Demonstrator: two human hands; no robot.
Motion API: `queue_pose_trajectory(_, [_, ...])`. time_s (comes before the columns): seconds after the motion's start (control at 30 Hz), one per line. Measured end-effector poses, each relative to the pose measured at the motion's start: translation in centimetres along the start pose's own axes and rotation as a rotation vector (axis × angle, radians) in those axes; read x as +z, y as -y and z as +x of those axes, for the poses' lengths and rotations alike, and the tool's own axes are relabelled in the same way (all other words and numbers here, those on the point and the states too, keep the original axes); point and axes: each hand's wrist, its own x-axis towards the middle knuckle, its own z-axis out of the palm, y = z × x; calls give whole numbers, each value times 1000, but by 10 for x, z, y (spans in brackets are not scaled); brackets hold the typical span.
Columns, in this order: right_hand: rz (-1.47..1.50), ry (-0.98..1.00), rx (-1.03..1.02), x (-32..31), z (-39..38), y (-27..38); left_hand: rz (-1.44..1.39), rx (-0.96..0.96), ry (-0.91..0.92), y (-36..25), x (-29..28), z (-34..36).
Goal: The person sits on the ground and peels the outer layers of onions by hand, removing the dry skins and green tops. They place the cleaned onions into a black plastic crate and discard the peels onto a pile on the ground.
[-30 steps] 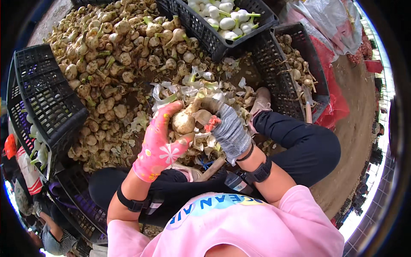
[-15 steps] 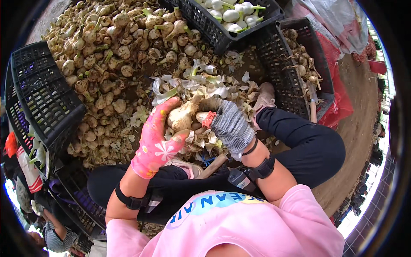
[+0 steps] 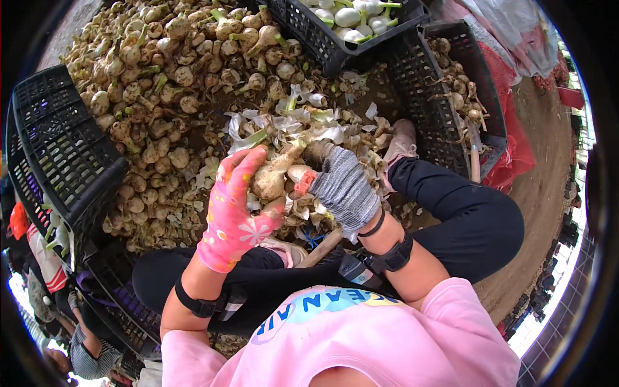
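Observation:
A dirt-browned garlic bulb (image 3: pixel 269 182) with a short cut stem is between my hands, its stem tilted up to the right. My left hand (image 3: pixel 235 216), in a pink flowered glove, holds the bulb from the left with its fingers and thumb around it. On the stem side, my right hand (image 3: pixel 345 190) wears a grey knit glove. Its curled fingers and bare-tipped thumb, with an orange-red wrap, close at the bulb's neck; their exact contact is partly hidden. Loose garlic skins (image 3: pixel 309 126) lie beneath and beyond both hands.
A large heap of unpeeled garlic (image 3: pixel 161 77) spreads at the far left. Black crates stand around: one with white cleaned bulbs (image 3: pixel 348 18), one with brownish bulbs (image 3: pixel 454 97), and another crate (image 3: pixel 64 138) at left. A wooden handle (image 3: pixel 322 248) lies between my legs.
The bulb has turned so its stem points more up and right. My left fingers have loosened slightly around it, and my right thumb has shifted a little left along the neck.

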Motion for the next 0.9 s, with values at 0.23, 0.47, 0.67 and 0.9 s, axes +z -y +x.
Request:
queue_pose_trajectory(0.23, [416,-63,35,7,1,-8,-74,-13,-16,3,2,1])
queue_pose_trajectory(0.47, [115,-29,49,5,0,-10,115,48,25,-3,1,2])
queue_pose_trajectory(0.67, [399,-22,24,2,-1,6,-20,20,-29,12,2,-2])
queue_pose_trajectory(0.9, [435,43,91,4,2,5,-198,-85,-22,-1,3,1])
